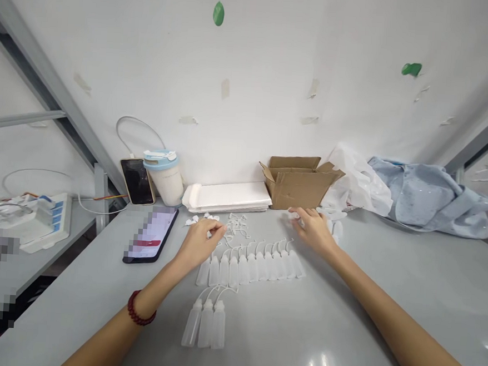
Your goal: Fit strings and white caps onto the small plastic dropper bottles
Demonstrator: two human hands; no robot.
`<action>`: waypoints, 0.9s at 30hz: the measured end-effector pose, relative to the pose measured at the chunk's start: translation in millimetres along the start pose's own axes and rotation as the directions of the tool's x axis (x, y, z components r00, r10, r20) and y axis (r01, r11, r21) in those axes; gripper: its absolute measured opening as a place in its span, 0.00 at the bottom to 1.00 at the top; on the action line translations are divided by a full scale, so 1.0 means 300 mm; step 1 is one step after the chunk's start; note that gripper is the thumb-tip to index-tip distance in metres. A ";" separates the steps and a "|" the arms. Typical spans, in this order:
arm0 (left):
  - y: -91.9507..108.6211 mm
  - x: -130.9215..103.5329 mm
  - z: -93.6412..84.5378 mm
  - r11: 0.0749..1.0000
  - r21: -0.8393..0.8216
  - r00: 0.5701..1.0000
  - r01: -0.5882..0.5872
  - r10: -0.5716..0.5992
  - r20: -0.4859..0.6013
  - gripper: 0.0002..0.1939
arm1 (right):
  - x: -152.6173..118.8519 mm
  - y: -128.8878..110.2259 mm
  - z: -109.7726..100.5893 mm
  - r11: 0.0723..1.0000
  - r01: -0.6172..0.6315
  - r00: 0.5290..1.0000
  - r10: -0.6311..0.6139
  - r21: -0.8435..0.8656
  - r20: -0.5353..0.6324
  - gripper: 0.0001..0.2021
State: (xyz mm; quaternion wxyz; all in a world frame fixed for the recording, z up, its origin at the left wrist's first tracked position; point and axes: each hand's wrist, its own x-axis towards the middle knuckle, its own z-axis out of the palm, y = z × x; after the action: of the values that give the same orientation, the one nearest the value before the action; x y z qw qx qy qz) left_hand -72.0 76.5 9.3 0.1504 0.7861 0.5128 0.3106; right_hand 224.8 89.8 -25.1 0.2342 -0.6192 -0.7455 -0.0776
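Several small translucent squeeze bottles (252, 268) with thin bent spout tubes lie side by side in a row on the grey table. Nearer to me lie three more such bottles (205, 325). My left hand (201, 240), above the left end of the row, is closed with thumb and forefinger pinched; what they hold, if anything, is hidden. Loose white spout tubes (237, 225) lie just right of it, and small white caps (197, 220) behind it. Beyond the row's right end, my right hand (313, 231) has its fingers bent round a translucent bottle (294, 214), partly hidden. More loose bottles (336, 229) lie beside that hand.
Along the wall stand an upright phone (137, 181), a blue-lidded cup (167, 177), a white flat stack (230, 196), an open cardboard box (298, 187), a plastic bag (359, 180) and light blue fabric (431, 196). Another phone (152, 235) lies left; a power strip (49, 225) sits further left.
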 end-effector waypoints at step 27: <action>0.158 -0.081 0.011 0.940 -0.242 0.967 -0.240 0.253 0.020 0.11 | -0.069 -0.197 -0.078 0.815 0.509 0.859 -0.460 0.275 -0.227 0.06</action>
State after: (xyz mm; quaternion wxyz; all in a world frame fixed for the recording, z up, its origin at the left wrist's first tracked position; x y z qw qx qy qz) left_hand -42.8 34.5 25.0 0.2163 0.8281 0.3655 0.3659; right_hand 176.5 48.9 -3.4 0.3607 -0.3534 -0.8612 -0.0570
